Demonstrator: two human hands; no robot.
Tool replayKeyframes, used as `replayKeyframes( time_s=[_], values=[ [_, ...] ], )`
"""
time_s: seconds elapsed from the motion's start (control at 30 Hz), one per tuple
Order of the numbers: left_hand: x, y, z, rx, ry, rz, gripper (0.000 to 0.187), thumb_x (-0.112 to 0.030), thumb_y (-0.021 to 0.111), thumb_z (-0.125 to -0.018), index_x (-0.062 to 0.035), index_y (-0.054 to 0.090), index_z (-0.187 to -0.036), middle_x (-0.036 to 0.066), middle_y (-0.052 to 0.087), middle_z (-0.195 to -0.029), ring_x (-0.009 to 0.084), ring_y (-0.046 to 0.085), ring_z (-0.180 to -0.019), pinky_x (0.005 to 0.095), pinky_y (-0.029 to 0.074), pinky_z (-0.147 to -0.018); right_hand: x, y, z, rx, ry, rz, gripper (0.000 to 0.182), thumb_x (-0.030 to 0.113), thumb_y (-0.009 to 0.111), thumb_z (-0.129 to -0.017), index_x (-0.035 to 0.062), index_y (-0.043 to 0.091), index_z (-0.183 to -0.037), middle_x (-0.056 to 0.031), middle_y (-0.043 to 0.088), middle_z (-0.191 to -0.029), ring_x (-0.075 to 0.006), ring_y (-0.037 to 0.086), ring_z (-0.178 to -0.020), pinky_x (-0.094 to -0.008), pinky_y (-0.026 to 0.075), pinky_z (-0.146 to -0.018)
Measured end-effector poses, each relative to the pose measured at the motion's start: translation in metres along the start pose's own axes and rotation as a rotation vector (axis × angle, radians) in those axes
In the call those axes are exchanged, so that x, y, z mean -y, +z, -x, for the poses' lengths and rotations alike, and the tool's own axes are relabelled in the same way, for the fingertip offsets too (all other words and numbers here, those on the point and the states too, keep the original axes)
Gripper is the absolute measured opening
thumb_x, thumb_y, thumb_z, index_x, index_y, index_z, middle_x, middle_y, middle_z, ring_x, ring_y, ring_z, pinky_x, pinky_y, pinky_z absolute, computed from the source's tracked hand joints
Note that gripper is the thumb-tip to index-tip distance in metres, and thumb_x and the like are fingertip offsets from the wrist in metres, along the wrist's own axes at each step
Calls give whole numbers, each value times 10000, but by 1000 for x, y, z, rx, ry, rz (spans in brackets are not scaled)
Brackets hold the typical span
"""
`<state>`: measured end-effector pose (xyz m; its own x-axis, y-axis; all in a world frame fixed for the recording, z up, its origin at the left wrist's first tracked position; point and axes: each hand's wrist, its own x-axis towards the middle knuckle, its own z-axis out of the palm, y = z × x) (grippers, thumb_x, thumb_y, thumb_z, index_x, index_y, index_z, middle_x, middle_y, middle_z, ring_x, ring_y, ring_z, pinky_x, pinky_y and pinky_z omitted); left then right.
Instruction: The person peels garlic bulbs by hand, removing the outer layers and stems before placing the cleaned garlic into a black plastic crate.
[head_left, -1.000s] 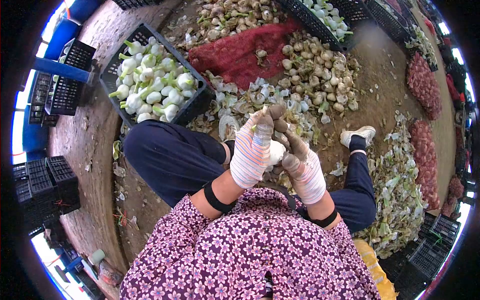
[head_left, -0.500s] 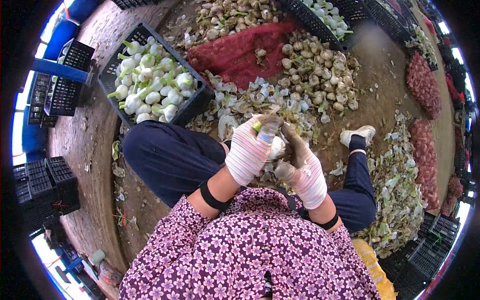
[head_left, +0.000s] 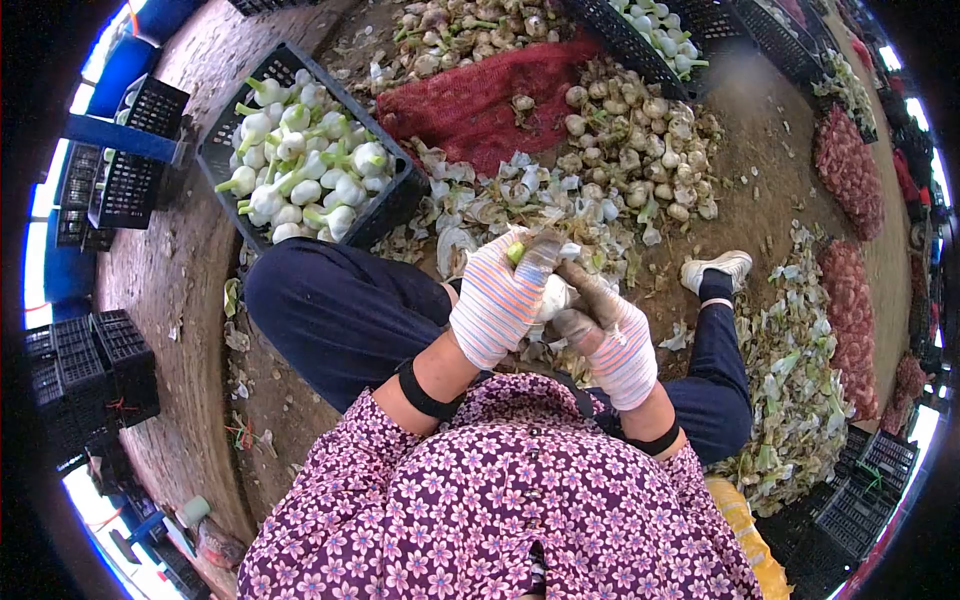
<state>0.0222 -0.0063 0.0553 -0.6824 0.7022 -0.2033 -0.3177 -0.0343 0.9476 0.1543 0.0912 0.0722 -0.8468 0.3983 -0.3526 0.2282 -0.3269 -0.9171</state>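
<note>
My left hand [head_left: 505, 295], in a striped work glove with dirty fingertips, is wrapped round a garlic bulb [head_left: 555, 297]. The bulb's green stem end [head_left: 515, 252] pokes out between the fingers. Against the other side of the bulb is my right hand [head_left: 608, 330], gloved the same way, with its thumb and fingers bent at the white surface. Whether the right fingers pinch a piece of skin is hidden. Below both hands lie loose papery garlic skins [head_left: 520, 200].
A black crate [head_left: 405, 190] of cleaned white garlic stands front left. Unpeeled garlic [head_left: 650, 140] is heaped ahead, beside a red mesh bag [head_left: 470, 105]. Peelings [head_left: 790, 390] cover the ground at right, near full red mesh sacks [head_left: 850, 320]. More black crates [head_left: 95, 370] stand at left.
My right hand has shifted slightly right and down, its fingers spreading a little along the bulb. The left hand keeps its grip in nearly the same place.
</note>
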Motion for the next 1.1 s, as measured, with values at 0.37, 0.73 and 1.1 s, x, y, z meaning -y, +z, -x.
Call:
replayKeyframes(
  time_s=[0.37, 0.73, 1.1],
  values=[
    [23, -6, -12, 85, 181, -404, 464, -450, 565, -982, 0, 676, -1000, 91, 678, -768, 123, 652, -721, 300, 497, -620, -33, -8, -17, -211, -198, 296, 233, 3, 583, -934, -10, 628, -1162, -58, 671, -989, -106, 618, -833, -228, 507, -741],
    [22, 6, -15, -73, -52, -19, 287, -192, 608, -971, 20, 612, -1164, 38, 661, -878, 71, 580, -725, 223, 486, -645, -29, -10, -34, -256, -525, 597, 314, -97, 581, -801, 14, 648, -1087, -113, 655, -1001, -187, 621, -932, -329, 508, -831],
    [26, -4, -40, -81, -217, 465, 521, 18, 518, -845, 75, 453, -1359, 208, 544, -1343, 281, 555, -1254, 372, 441, -1080, -81, -36, -92, -829, -402, 764, 475, -77, 487, -863, 27, 538, -1324, -133, 630, -1132, -216, 612, -1042, -299, 491, -925]
  ],
)
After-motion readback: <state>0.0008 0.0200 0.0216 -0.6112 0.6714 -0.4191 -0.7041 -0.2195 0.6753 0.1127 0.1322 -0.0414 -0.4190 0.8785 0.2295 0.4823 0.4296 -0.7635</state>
